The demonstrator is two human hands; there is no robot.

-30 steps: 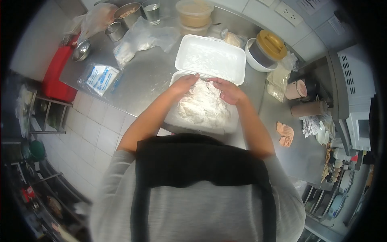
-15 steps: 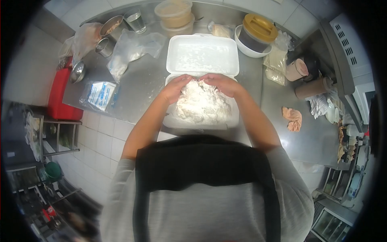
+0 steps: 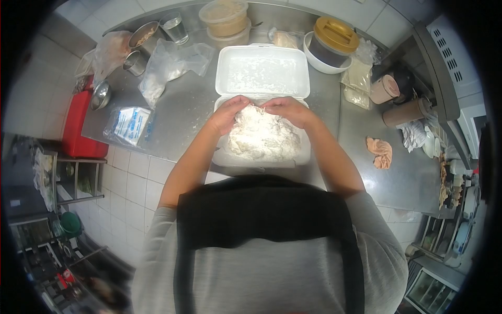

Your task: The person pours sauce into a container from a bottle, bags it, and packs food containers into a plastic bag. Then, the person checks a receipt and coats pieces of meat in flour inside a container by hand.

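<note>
A white foam box lies on the steel counter, its lid folded back away from me. A heap of flour-coated food fills the box; under the flour I cannot make out what kind it is. My left hand curls over the heap's far left corner, fingertips in the flour. Opposite it, my right hand grips the far right part, with fingers bent inward. The fingertips of both hands nearly meet at the far edge, and a small reddish bit shows there.
Left of the box lie a plastic bag of white powder and a blue-and-white packet. Behind stand stacked tubs and a glass of water. At right are a gold-lidded jar and an orange cloth.
Both hands stay at the far edge of the heap, with only slight finger movement. The right fingers have shifted a little, and the flour heap's shape differs slightly.
</note>
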